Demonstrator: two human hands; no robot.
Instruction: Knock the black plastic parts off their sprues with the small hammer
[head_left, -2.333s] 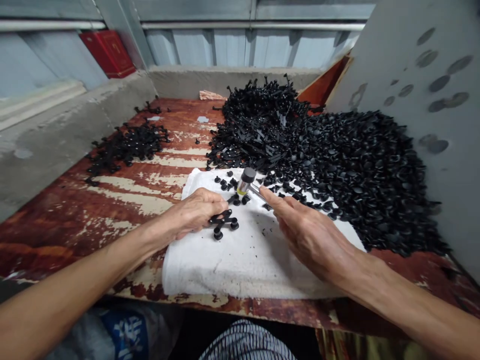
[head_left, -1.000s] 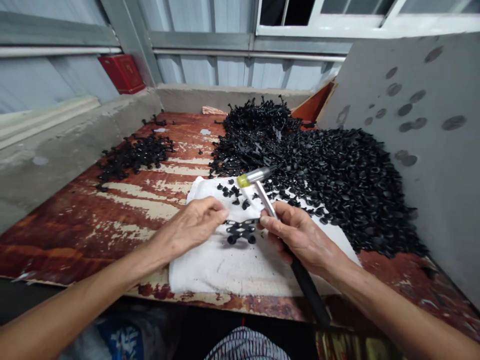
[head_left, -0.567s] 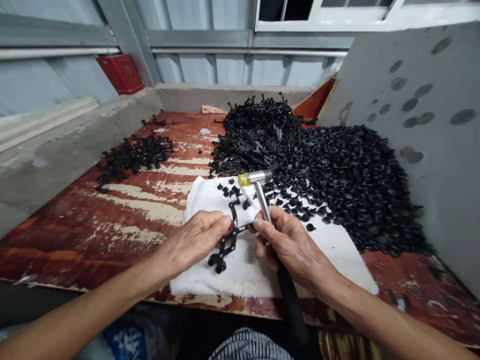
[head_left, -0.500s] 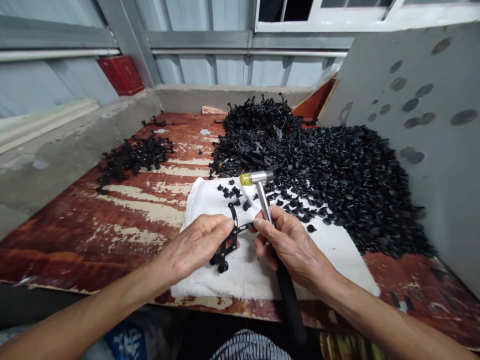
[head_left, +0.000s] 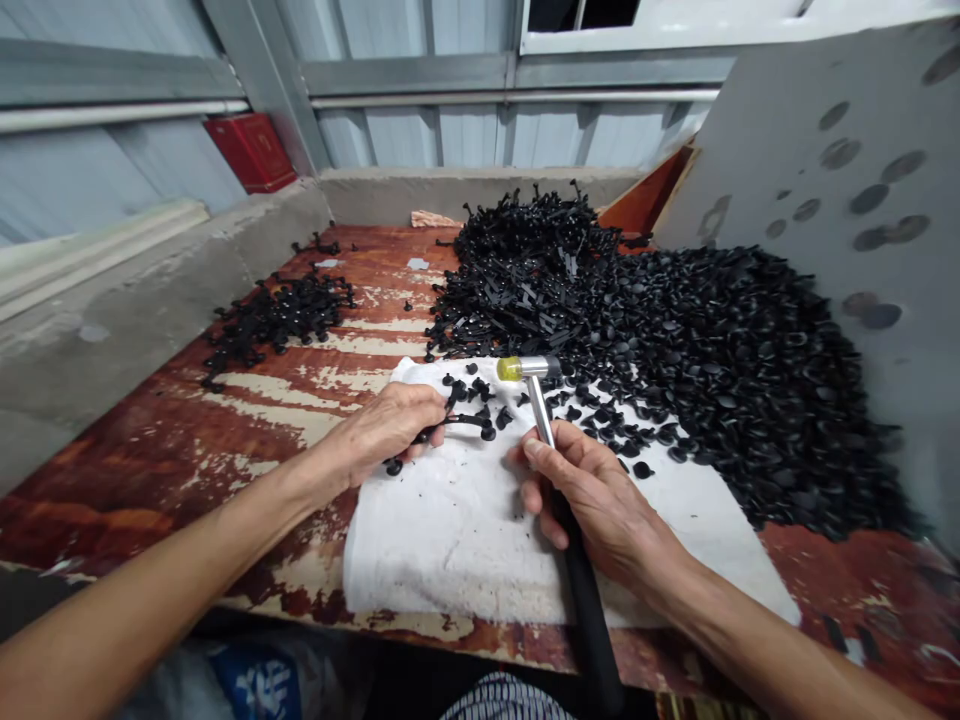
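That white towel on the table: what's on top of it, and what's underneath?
Small black plastic pieces lie on the white towel, and a mallet in the right hand is held over it. A weathered red-painted board shows around it; whatever lies directly beneath is covered.

runner: now held by left hand alone, reaching out at its 3 o'clock | right hand, with mallet: no longer touching runner, now apart at runner's 4 o'clock

Black plastic parts block the way past the white towel.
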